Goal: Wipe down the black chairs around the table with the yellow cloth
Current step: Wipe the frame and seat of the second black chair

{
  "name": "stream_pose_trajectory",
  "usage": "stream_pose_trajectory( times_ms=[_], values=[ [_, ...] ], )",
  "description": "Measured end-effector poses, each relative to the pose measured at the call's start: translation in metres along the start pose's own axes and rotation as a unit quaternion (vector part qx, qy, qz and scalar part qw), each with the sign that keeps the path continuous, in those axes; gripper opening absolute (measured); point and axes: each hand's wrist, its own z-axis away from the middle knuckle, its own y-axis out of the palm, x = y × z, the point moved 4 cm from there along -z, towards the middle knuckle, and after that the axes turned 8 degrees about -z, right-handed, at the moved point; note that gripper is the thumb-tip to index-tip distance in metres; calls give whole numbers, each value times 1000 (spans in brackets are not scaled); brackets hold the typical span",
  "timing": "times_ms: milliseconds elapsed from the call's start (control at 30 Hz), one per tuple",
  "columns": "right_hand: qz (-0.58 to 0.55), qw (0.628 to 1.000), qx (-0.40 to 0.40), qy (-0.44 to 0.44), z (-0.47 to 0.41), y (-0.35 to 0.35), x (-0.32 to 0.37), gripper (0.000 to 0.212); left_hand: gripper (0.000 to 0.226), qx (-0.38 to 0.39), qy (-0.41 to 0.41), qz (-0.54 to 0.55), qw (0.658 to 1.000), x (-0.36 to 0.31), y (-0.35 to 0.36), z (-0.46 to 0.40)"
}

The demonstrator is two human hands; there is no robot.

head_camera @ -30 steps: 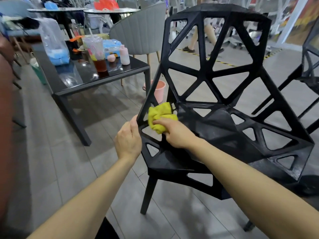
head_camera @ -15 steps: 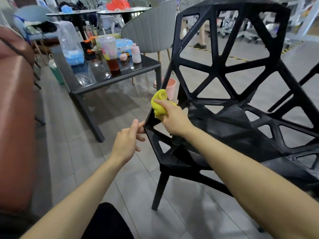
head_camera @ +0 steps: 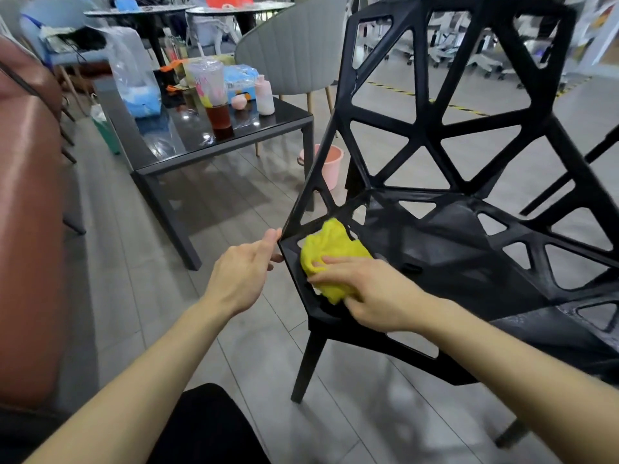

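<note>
A black plastic chair with a web of triangular cut-outs [head_camera: 469, 202] fills the right half of the view, standing on its thin black legs on a grey plank floor [head_camera: 234, 346], its seat turned toward the camera and its tall back rising to the top edge. To the left, well apart from it, a low dark table with a glossy black top [head_camera: 187, 142] carries a cluster of small things, and a rounded reddish-brown leather seat back [head_camera: 26, 212] runs down the left border. Behind the table stands a grey upholstered chair with pale wooden legs [head_camera: 294, 45]. A pink plastic bucket [head_camera: 330, 162] sits on the floor just behind the black chair's left edge. On the table, a clear plastic bag with blue contents [head_camera: 134, 82] lies near a tall clear cup holding dark liquid [head_camera: 214, 95] and a small pale pink bottle [head_camera: 264, 95]. The crumpled yellow cloth [head_camera: 330, 249] lies on the front left corner of the black chair's seat; the right hand [head_camera: 375, 293] grips it and presses it down against the frame, fingers curled over its near side. The left hand [head_camera: 244, 266] grasps the chair's left front corner, thumb and fingers pinching the edge of the frame.
</note>
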Motion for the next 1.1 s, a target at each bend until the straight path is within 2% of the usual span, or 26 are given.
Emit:
stream_pose_trajectory(
  times_ms=[33, 100, 167, 267, 333, 400, 500, 600, 733, 867, 933, 1000, 1067, 1100],
  values=[
    [9, 1000, 4, 5, 12, -6, -6, 83, 101, -6, 5, -7, 1000, -2, 0, 1],
    [-5, 999, -26, 39, 12, -7, -9, 85, 108, -16, 8, -1, 1000, -2, 2, 1],
    [-69, 992, -87, 53, -17, 8, 1, 77, 104, -13, 4, 16, 1000, 2, 5, 0],
    [-134, 982, -131, 26, -61, 37, 19, 67, 87, -13, -16, 24, 999, 5, 1, -2],
    [-114, 987, -109, -19, -49, 37, 20, 65, 85, -21, -3, 1, 1000, 4, -1, 0],
    [-36, 995, -69, -62, -7, 39, 10, 66, 96, -42, 27, -45, 998, 1, 0, 5],
    [39, 995, -30, -81, 41, 37, -5, 68, 101, -88, 59, -73, 992, -6, 1, 8],
    [59, 993, -30, -94, 2, 42, 0, 68, 100, -113, 63, -70, 989, -11, 1, 7],
    [41, 994, -70, -73, -46, 64, 27, 74, 93, -127, 51, -116, 984, -8, -6, 2],
    [25, 994, -29, -107, 16, 51, 19, 68, 68, -145, 27, -197, 969, -21, -15, -20],
    [-3, 998, -28, -50, 39, 27, -11, 64, 54, -104, 9, -185, 977, -36, -10, -41],
    [23, 996, -32, 78, 40, -8, -70, 60, 44, -17, -12, -147, 989, -48, 6, -68],
    [97, 970, -13, 224, 39, -45, -132, 70, 53, 37, -51, -56, 996, -50, 23, -94],
    [118, 952, -17, 283, 38, -58, -157, 77, 61, 25, -73, -6, 997, -48, 29, -102]
  ],
)
